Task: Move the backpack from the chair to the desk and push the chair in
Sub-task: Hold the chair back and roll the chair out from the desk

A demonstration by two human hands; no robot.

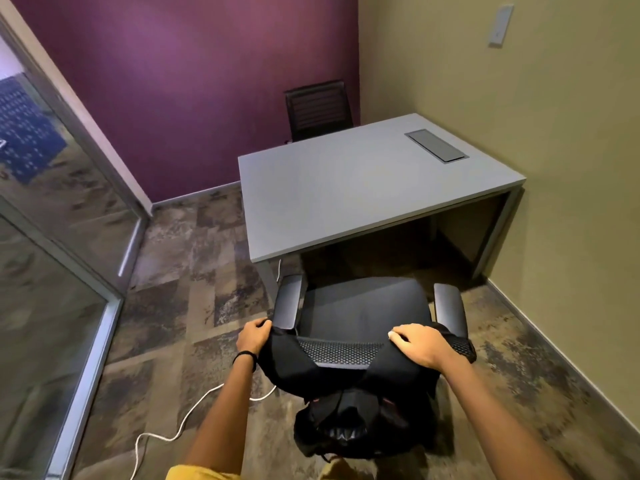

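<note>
Grey desk [360,188], purple wall [180,81]

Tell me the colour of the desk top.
Plain light grey desk top, seen best in the head view.

Backpack [349,424]: black, soft, hung over back of chair by shoulder straps, body dangling on near side, near bottom centre.
Chair [360,313]: black office chair, mesh backrest top, padded seat bare, two armrests, facing desk, seat just short of near desk edge, not tucked under.
Desk [363,181]: grey rectangular top, dark cable hatch at far right, against right wall.
</note>
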